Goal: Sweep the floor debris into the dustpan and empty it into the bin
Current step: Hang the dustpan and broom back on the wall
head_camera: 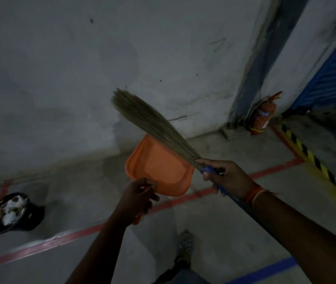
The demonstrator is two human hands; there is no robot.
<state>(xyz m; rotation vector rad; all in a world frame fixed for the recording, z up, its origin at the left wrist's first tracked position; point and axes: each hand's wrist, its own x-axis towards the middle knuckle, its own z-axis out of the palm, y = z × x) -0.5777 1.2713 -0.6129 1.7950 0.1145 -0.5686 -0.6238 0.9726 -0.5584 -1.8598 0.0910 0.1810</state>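
Dustpan: orange, held up off the floor in front of the person, in the middle of the view; its handle end is low and near, its wide mouth edge is up and away, toward the wall. The inside of the pan faces the camera and shows no load that can be made out.
Left hand: fingers curled round the dustpan's handle, of which only a short orange stub shows below the hand.
Broom: grass bristles bound to a blue handle; the long axis runs from lower right to upper left, bristle tips pointing up and left, crossing in front of the dustpan's right upper edge. Whether bristles and pan touch cannot be told.
Right hand: clamped on the blue handle just where the bristles begin, forefinger laid out along the binding; an orange thread band sits on the wrist.
Bin: black and round, on the floor at far left, well apart from the dustpan, already holding pale scraps of rubbish.
Reason for the hold: both tools are lifted clear of the floor, which suggests carrying rather than sweeping; the raised mouth would keep any load from sliding out.
Stage, as judged: either heading to the bin or away from it; the frame does not settle which.
Surroundings: red floor lines, yellow-and-black striping, a red fire extinguisher at the wall's foot, the person's shoe.
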